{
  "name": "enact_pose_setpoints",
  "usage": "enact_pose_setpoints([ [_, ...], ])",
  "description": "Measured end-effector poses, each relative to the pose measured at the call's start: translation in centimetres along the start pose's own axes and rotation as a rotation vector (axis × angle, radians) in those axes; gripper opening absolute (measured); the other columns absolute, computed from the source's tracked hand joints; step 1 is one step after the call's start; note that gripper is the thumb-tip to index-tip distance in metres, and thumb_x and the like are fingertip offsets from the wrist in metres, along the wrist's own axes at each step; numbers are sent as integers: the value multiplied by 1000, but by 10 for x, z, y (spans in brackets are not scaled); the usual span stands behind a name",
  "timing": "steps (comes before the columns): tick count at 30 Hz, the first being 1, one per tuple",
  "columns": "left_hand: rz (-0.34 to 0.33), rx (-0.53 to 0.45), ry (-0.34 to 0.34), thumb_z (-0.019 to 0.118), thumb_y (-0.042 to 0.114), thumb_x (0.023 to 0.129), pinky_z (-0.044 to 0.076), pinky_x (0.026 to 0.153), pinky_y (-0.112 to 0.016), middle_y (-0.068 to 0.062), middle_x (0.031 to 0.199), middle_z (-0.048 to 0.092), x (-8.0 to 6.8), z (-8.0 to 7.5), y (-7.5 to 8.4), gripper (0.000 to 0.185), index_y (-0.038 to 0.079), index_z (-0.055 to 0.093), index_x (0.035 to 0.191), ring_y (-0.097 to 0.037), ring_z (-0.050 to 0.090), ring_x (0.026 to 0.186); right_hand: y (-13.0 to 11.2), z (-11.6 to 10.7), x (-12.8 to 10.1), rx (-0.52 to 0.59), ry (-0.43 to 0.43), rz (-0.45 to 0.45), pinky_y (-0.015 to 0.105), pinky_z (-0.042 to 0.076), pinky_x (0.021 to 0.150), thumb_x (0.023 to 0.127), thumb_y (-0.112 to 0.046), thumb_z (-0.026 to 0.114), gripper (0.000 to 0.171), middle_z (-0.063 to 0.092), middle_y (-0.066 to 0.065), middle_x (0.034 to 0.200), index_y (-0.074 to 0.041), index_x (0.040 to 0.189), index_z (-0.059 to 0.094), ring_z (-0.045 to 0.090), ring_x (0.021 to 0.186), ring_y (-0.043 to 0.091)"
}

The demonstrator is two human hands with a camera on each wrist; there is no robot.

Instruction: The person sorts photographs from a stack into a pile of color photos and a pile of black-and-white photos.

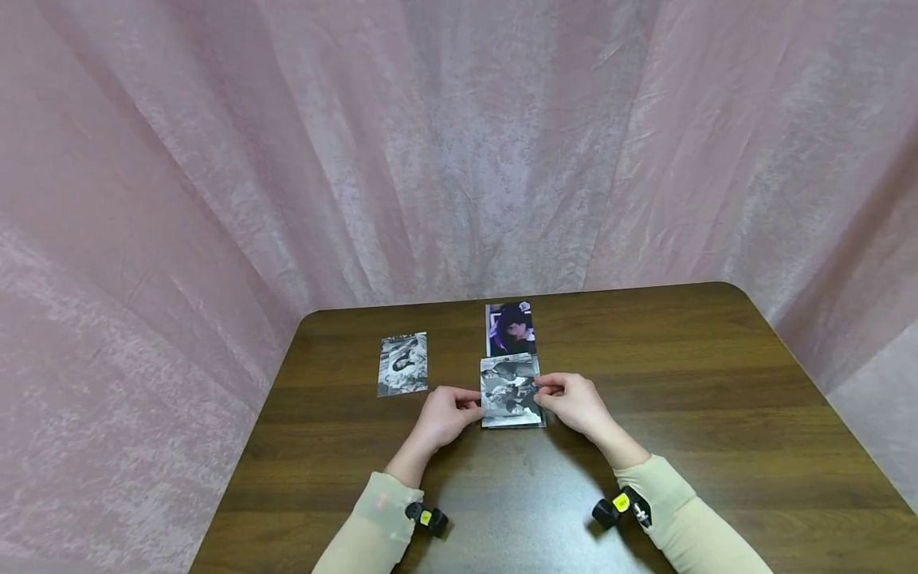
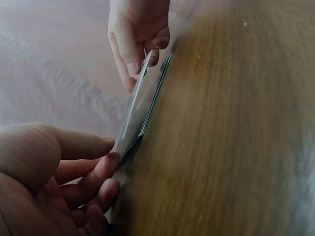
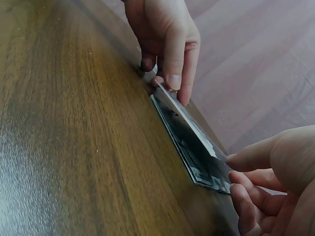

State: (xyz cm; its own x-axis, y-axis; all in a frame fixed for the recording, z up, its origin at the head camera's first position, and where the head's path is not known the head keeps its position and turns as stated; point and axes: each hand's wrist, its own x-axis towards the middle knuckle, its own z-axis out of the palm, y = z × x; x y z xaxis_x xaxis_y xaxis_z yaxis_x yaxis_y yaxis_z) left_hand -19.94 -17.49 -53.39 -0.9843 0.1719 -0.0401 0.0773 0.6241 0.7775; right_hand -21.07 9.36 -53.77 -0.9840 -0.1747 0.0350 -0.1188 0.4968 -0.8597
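Observation:
A black-and-white photo print (image 1: 509,389) is pinched at its two side edges, by my left hand (image 1: 448,413) on one side and my right hand (image 1: 570,400) on the other. In both wrist views it hovers slightly above a small stack of photos (image 3: 184,152) lying on the table, with a narrow gap between them. The thumb (image 2: 88,145) and fingers of my left hand meet at the print's edge. From the head view most of the stack is hidden beneath the held print.
Just beyond the stack lies a purple-toned colour photo (image 1: 511,328). Another black-and-white photo (image 1: 403,364) lies to the left. The brown wooden table (image 1: 688,383) ends at the back near a pink curtain (image 1: 459,159). A small black camera is strapped on each wrist.

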Motion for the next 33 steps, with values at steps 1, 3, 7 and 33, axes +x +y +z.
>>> enact_pose_setpoints([
  [1, 1, 3, -2, 84, 15, 91, 53, 76, -32, 5, 85, 75, 0, 1, 0, 26, 3, 83, 114, -8, 62, 77, 1, -1, 0, -3, 0, -1, 32, 55, 82, 92, -8, 79, 28, 78, 5, 93, 3, 117, 79, 75, 88, 20],
  [3, -7, 5, -2, 84, 15, 91, 53, 75, -32, 6, 84, 74, 1, 3, 1, 26, 3, 83, 114, -8, 61, 76, 2, -2, -1, -11, 1, -3, 32, 55, 81, 91, -8, 79, 27, 78, 4, 93, 3, 116, 79, 75, 87, 19],
  [7, -18, 4, -2, 84, 15, 90, 53, 74, -31, 6, 83, 74, 2, 6, 2, 26, 3, 83, 113, -7, 61, 75, 6, -3, -2, -26, 6, -5, 31, 55, 79, 90, -9, 80, 27, 78, 3, 92, 2, 115, 80, 74, 86, 16],
  [33, -37, -17, 31, 83, 15, 89, 51, 72, -30, 6, 83, 73, 3, 15, 5, 28, 4, 83, 115, -7, 60, 73, 12, -4, 2, -70, -3, 21, 33, 54, 81, 91, -14, 80, 29, 79, 0, 92, 1, 117, 81, 74, 87, 14],
])
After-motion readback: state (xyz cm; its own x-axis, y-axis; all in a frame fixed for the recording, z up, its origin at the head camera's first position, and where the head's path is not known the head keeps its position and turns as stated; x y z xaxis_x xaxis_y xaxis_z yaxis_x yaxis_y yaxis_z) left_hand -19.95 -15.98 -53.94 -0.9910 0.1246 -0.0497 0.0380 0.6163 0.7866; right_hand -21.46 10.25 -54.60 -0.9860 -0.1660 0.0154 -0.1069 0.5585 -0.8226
